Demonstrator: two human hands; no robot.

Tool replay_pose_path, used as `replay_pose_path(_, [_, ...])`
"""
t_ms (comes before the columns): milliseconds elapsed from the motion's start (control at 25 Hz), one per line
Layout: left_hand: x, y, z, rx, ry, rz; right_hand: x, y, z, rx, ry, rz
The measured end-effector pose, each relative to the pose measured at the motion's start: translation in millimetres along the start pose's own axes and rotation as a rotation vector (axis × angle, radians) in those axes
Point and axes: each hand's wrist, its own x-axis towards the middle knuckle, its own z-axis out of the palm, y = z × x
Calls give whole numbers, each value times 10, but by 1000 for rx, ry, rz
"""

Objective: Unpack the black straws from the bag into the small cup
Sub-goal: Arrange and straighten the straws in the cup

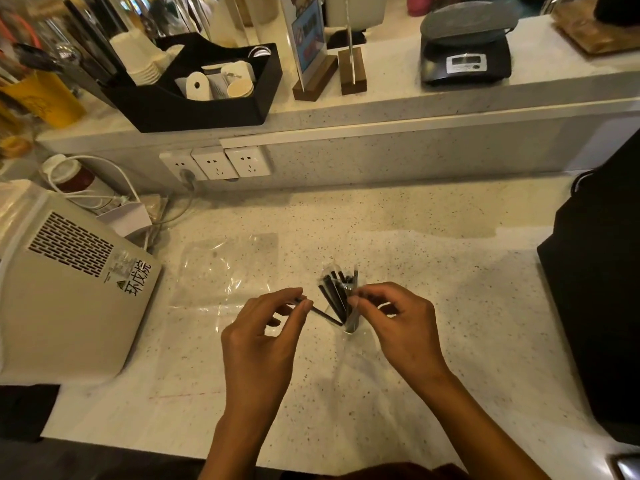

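Note:
Several black straws stand fanned out in a small clear cup in the middle of the speckled counter. My left hand pinches the upper end of one black straw that leans to the left, its lower end in the cup. My right hand pinches the straws at the cup's right side between thumb and fingertip. A clear plastic bag lies flat on the counter behind and left of my left hand.
A beige appliance stands at the left with cables behind it. A black bag or machine fills the right edge. Wall sockets sit below a raised shelf holding a black organiser, sign stands and a scale.

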Motion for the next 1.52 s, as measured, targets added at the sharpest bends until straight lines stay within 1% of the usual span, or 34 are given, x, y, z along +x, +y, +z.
replay_pose_path(200, [-23,-114,182,138,-141,-65,308,-140,-58,97,64,54])
replay_pose_path(360, [-53,-164,292,207,-236,-135,487,-156,-102,83,67,89])
replay_pose_path(480, [-84,-162,328,272,-286,-143,519,-148,-112,96,71,98])
replay_pose_path(680, [-85,-161,343,296,-304,-131,531,-148,-113,149,86,142])
replay_pose_path(760, [-102,-130,336,319,-304,-80,536,-160,-121,159,82,153])
replay_pose_path(840, [-112,-86,308,348,-221,24,537,-179,-125,175,69,154])
replay_pose_path(960, [-45,6,287,295,-52,174,530,-202,-137,180,59,151])
replay_pose_path(1040, [75,85,303,249,-32,198,519,-214,-144,193,49,148])
replay_pose_path(1120, [260,196,368,218,-79,174,509,-229,-152,202,21,142])
replay_pose_path(1240, [582,352,521,222,-248,109,496,-270,-153,173,-43,122])
replay_pose_path(1320, [704,405,596,219,-321,76,492,-279,-158,172,-61,107])
replay_pose_path(1400, [731,427,605,154,-311,35,492,-265,-183,185,-57,112])
replay_pose_path(1520, [771,440,492,-55,-208,-85,473,-220,-203,173,-51,130])
